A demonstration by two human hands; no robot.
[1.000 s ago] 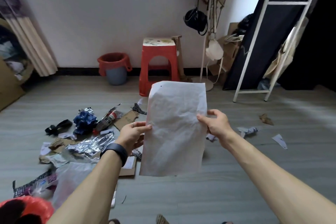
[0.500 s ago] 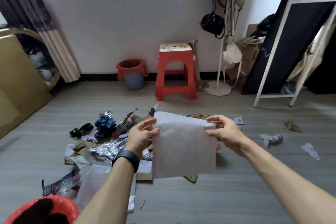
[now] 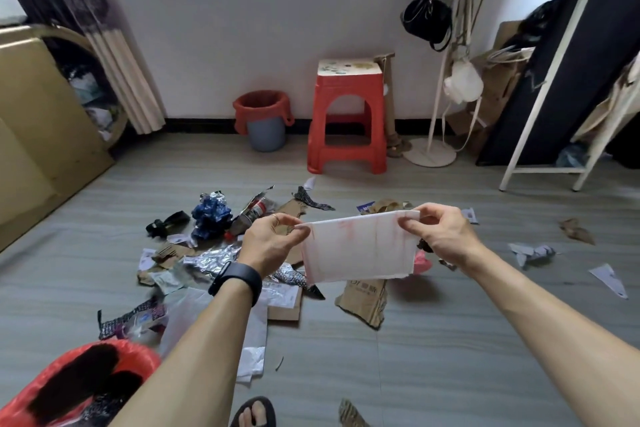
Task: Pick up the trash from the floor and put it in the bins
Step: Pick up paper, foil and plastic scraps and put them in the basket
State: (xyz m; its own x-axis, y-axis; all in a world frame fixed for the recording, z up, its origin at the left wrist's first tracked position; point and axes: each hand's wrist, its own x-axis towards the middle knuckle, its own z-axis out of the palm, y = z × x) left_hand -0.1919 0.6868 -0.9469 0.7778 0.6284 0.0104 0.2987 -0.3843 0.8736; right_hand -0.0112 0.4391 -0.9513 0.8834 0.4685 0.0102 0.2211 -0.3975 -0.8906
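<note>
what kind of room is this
Likely a room in a home, perhaps a bedroom: a curtain at the left, a coat stand hung with bags, and a red plastic stool.

Soft, even daylight, moderately bright. Wall (image 3: 242,28) behind red stool (image 3: 348,114) evenly lit, no glare. Floor (image 3: 450,340) before stool carries faint, diffuse shadows; paler patch far right of stool. Straight lines bow far left and right of stool. Slight overall softness.
</note>
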